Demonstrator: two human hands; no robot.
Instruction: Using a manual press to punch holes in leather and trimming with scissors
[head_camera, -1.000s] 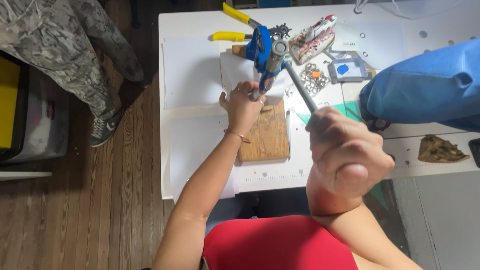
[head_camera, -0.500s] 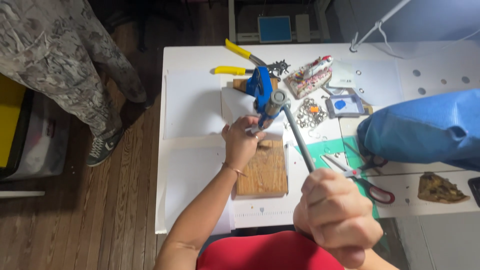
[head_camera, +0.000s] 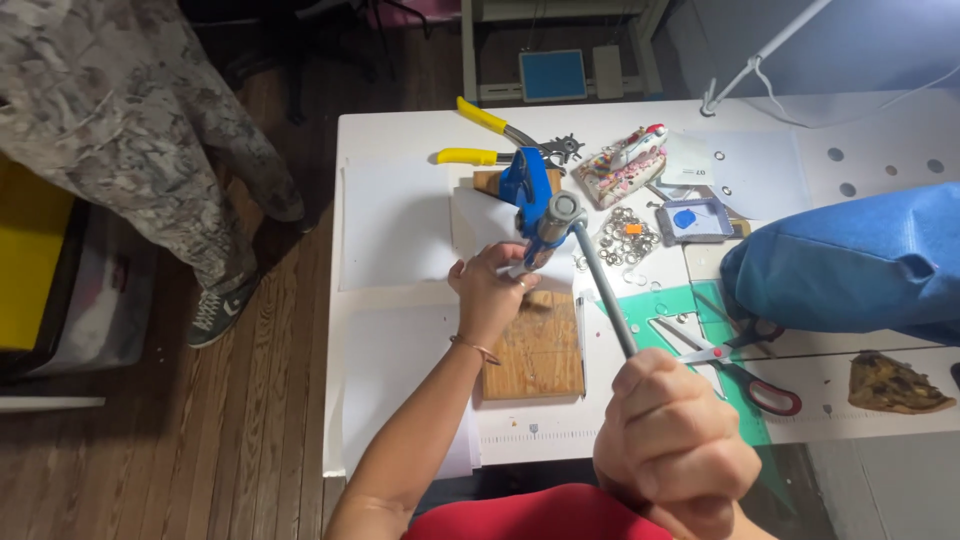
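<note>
My right hand (head_camera: 675, 450) is closed around the grey handle of a hammer (head_camera: 596, 270); its metal head sits right over the top of a slim punch tool (head_camera: 527, 262). My left hand (head_camera: 492, 290) pinches that punch and holds it roughly upright on a wooden board (head_camera: 538, 350). A blue-handled tool (head_camera: 527, 188) lies just beyond the punch on white paper. The punch's lower tip is hidden by my fingers.
Yellow-handled punch pliers (head_camera: 495, 135) lie at the table's far side, with a pile of metal eyelets (head_camera: 627, 240) and red-handled scissors (head_camera: 745, 375) on a green mat to the right. Blue denim fabric (head_camera: 850, 265) covers the right side. A person in camouflage trousers (head_camera: 130, 130) stands left of the table (head_camera: 390, 420).
The hammer head has come down onto the top of the punch. My left hand keeps its hold on the punch over the board. The view has shifted downward.
</note>
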